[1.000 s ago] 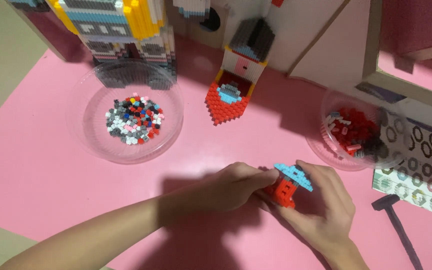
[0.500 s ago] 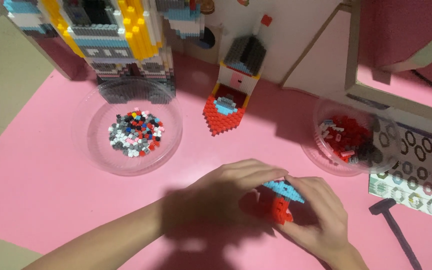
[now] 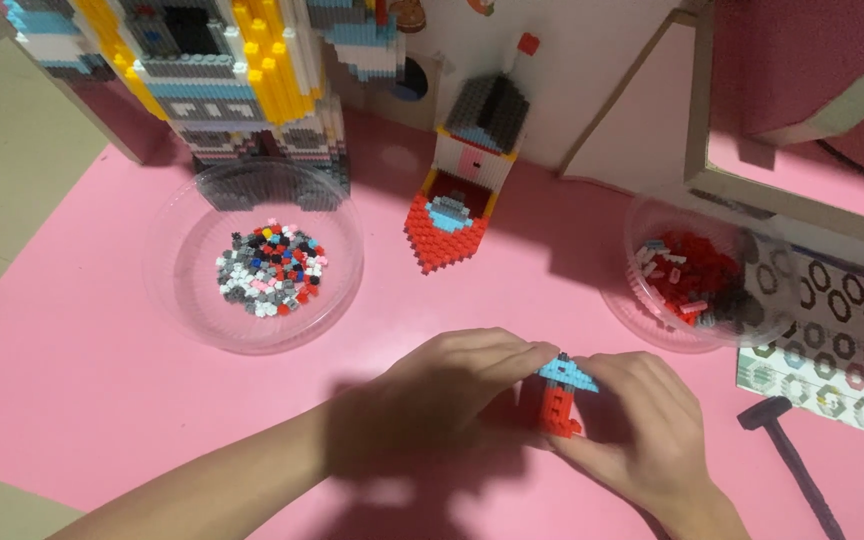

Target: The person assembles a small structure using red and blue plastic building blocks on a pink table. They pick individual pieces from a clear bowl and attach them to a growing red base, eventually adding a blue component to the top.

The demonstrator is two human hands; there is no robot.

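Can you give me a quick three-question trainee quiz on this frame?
1. True or false: both hands hold the small red block piece with a blue top.
2. Which clear bowl holds mostly red bricks? A) the left bowl B) the right bowl
3. Fill in: the dark little hammer lies on the pink mat to the ___ of the right hand.

Key
1. True: the left hand and the right hand both pinch it.
2. B; the left bowl has mixed grey, white, red and black bricks.
3. right
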